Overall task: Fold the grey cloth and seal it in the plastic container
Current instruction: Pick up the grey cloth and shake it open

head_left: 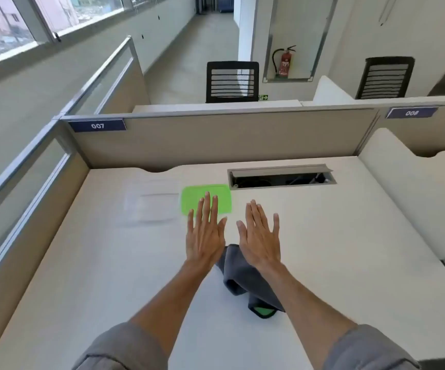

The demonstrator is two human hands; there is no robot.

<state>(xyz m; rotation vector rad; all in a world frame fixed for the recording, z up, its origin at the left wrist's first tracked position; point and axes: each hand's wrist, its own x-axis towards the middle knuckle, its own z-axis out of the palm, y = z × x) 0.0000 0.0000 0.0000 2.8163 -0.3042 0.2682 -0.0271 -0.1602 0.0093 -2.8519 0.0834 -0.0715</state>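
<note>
A crumpled grey cloth (pixel 238 276) with a green patch at its near end lies on the white desk (pixel 349 249), partly hidden under my forearms. My left hand (pixel 205 236) and my right hand (pixel 261 236) are held flat above the desk, palms down, fingers spread, holding nothing. Beyond the left fingertips lies a bright green lid (pixel 222 196). To its left stands a clear plastic container (pixel 152 202), uncovered and hard to make out against the white surface.
An open cable slot (pixel 281 177) is set into the desk behind the lid. Beige partition panels (pixel 229 140) wall the desk at the back and on the left. A raised white divider (pixel 402 182) bounds the right side.
</note>
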